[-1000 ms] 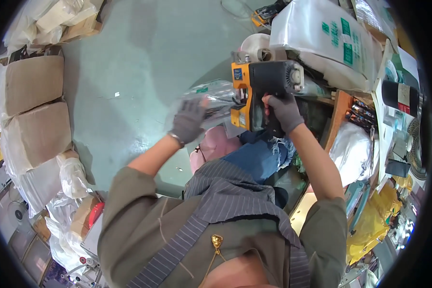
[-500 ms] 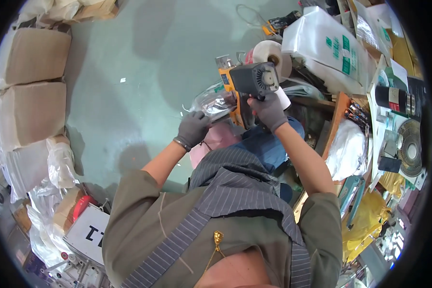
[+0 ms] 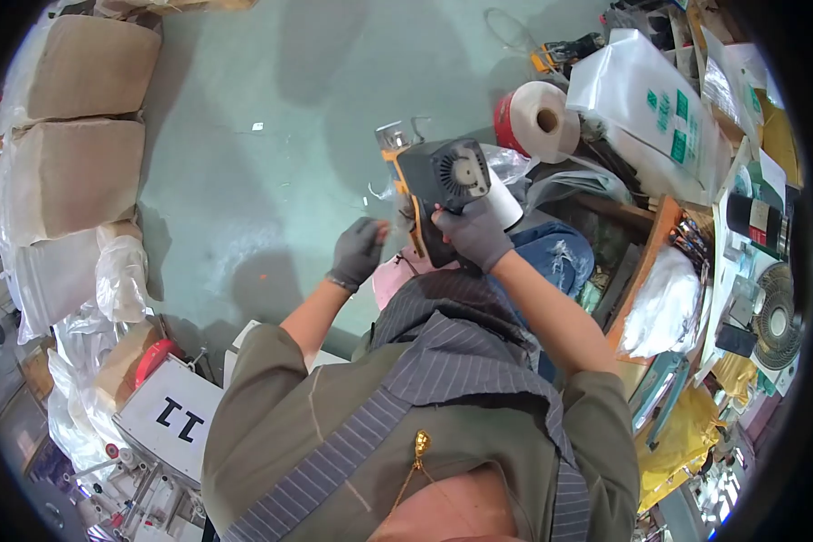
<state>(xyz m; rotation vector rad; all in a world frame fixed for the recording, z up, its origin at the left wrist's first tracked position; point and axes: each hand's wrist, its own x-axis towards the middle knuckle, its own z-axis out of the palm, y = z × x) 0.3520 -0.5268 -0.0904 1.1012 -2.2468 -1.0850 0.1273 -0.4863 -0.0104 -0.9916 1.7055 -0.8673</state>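
Observation:
My right hand (image 3: 477, 237), in a grey glove with bare fingertips, grips the handle of a yellow and black handheld sewing machine (image 3: 438, 176). A vented motor housing faces up, and a white cone (image 3: 504, 203) sits at its right side. My left hand (image 3: 359, 253), gloved alike, is just left of the machine and apart from it. Its fingers curl closed; whatever may be between them is hidden. Crumpled clear plastic (image 3: 508, 161) shows behind the machine. Pink material (image 3: 390, 278) lies below it, by my lap.
On the right are a red and white roll (image 3: 551, 122), a clear-wrapped package (image 3: 637, 95), a wooden-edged bench (image 3: 637, 271) and a fan (image 3: 773, 298). Another yellow and black tool (image 3: 565, 54) lies on the floor at the far right. Wrapped brown bundles (image 3: 77, 181) are stacked along the left.
My left hand has come off the clear plastic bag, and its fingers have curled. The sewing machine has moved left and slightly down in the picture. My view has shifted too.

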